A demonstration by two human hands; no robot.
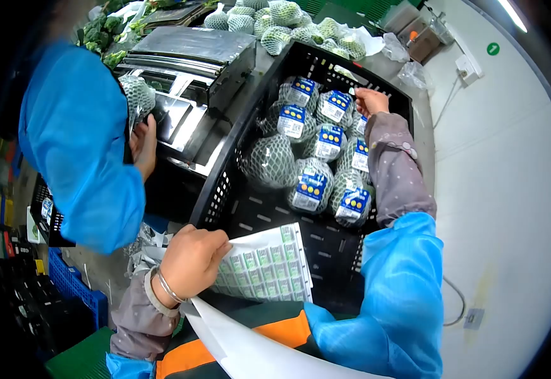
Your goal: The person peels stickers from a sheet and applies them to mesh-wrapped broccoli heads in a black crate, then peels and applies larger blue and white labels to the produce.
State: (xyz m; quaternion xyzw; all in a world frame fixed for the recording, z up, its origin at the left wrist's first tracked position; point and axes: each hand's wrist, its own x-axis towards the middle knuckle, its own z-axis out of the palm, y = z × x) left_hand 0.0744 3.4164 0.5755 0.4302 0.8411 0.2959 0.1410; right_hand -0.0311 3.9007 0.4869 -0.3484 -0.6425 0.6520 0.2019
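Sheet of small labels (264, 264), netted labelled broccoli (313, 183) in black crate (225, 189)

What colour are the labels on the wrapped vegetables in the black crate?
Blue and white with yellow dots, as on this label; the one head view shows it.

A grey bench (424, 136) carries a black crate (237, 158) of netted, labelled vegetables. Left of the crate stands a metal sealing machine (190, 57). Beyond the crate lie more netted vegetables (275, 22), with crumpled clear bags (408, 69) to their right.
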